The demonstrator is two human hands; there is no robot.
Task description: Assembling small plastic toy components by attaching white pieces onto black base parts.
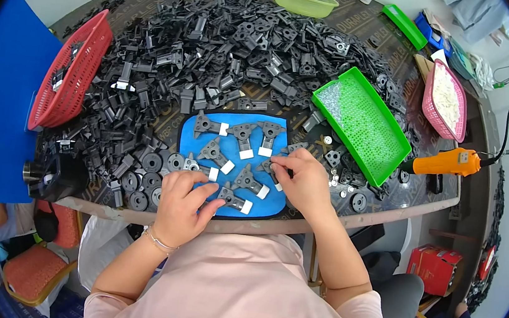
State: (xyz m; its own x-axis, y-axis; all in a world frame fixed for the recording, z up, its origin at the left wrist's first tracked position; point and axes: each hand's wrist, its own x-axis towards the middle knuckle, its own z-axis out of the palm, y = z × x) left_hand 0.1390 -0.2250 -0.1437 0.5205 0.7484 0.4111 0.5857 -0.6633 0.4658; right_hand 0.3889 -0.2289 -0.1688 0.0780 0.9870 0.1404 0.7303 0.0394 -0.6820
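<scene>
Pinching gray part (271, 168) — right hand (302, 180).

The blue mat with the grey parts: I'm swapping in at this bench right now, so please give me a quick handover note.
Left hand: fingers pinch a grey part at the blue mat's lower left edge.
Right hand: fingertips on a part at the mat's right edge.
Laid out: about eight grey parts with white tabs on the mat.
Left: a big pile of black parts behind; green tray of small pieces and orange power screwdriver to the right.
</scene>
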